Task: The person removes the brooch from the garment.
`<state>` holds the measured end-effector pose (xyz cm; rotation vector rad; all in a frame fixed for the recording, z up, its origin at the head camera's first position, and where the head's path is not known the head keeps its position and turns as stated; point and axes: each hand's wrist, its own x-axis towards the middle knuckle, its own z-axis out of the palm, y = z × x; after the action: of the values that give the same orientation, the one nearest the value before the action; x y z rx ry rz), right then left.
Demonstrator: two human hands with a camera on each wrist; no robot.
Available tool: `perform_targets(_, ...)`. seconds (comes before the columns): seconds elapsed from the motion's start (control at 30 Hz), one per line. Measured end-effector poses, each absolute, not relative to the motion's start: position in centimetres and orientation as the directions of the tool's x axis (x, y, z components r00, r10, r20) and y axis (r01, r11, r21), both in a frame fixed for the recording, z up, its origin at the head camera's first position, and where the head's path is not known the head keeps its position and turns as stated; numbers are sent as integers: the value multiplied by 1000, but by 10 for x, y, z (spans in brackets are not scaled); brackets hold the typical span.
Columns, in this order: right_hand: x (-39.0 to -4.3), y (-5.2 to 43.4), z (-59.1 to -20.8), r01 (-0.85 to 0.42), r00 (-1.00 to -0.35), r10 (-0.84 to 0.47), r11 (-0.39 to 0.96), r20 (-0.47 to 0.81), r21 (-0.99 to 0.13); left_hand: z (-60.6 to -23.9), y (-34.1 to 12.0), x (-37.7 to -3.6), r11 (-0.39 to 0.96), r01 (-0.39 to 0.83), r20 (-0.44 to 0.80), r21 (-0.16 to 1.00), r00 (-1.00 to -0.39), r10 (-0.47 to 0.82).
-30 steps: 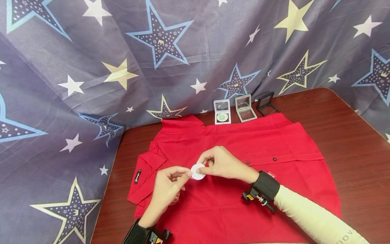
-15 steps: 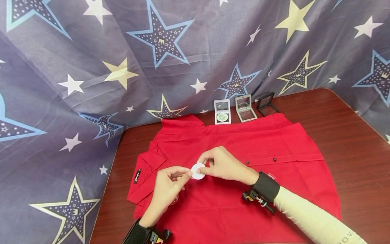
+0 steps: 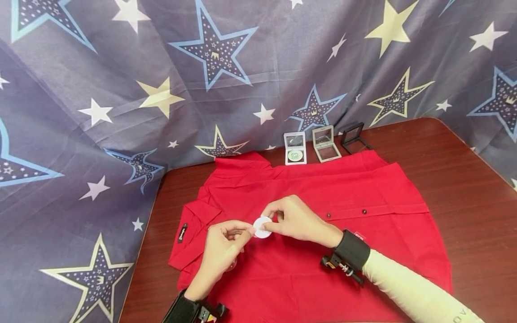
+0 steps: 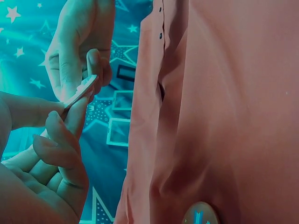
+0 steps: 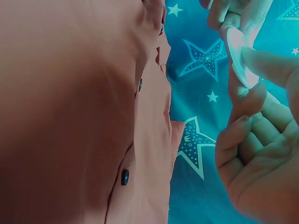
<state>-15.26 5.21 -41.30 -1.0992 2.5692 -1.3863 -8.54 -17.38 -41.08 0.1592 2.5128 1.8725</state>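
Pinching a small white disc (image 3: 262,227) between both hands, I hold it just above the red shirt (image 3: 323,260) spread flat on the bench (image 3: 464,179). My left hand (image 3: 222,251) has its grip pressed on the disc's left edge; my right hand (image 3: 296,220) grips the right edge. Three small display cases (image 3: 323,143) stand behind the shirt's collar, against the star-patterned cloth (image 3: 121,89).

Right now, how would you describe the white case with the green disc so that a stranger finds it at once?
Look past the red shirt to the table's far edge, where three small open cases stand by the star curtain. It is the white case at the left end, the only one holding a green disc.
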Motion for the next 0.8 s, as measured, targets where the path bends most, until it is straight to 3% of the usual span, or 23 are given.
perform_targets(0.37, -152, 52, -416, -581, -740, -598, 336, 309, -741, -414, -175, -84, 296, 108, 85, 949, -992, 90)
perform_targets(0.8, -160, 60, -419, -448, -754, -619, 237, 221, -862, -399, -167, -80, 347, 271, 242, 898, -962, 124)
